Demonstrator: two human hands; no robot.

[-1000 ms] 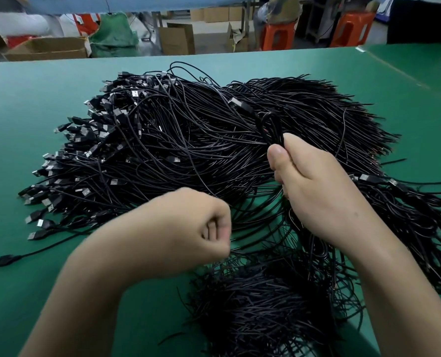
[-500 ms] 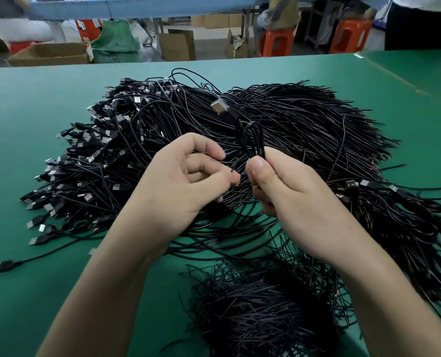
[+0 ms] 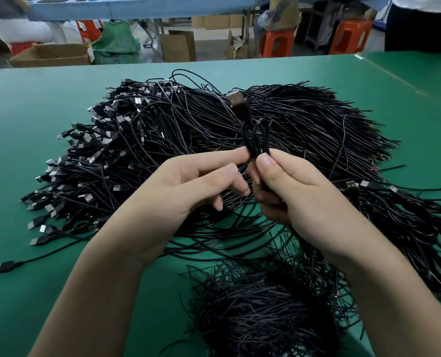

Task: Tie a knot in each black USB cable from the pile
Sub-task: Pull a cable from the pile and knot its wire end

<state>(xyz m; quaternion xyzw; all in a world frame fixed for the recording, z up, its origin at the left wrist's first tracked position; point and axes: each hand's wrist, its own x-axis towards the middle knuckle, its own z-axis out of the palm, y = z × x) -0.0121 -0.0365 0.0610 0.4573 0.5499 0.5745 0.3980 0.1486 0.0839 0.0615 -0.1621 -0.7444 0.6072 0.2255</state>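
A large pile of black USB cables point(image 3: 178, 140) spreads over the green table point(image 3: 34, 104), plugs to the left, bare ends to the right. Above its middle my right hand point(image 3: 299, 197) grips one black USB cable point(image 3: 255, 136) folded into loops, its silver plug point(image 3: 236, 97) sticking up. My left hand point(image 3: 186, 191) meets it from the left, with its index fingertip touching the loops beside my right thumb and its other fingers loosely bent. The rest of the held cable runs down behind my right palm, out of sight.
A second, denser heap of black cables point(image 3: 260, 302) lies near the table's front edge between my forearms. A lone plug point(image 3: 3, 267) trails at the front left. Beyond the far edge stand cardboard boxes point(image 3: 52, 54) and orange stools point(image 3: 349, 36), with people standing behind.
My left hand rose from a fist near the front and came to the looped cable. My right hand lifted the loops higher and the plug tilted up.
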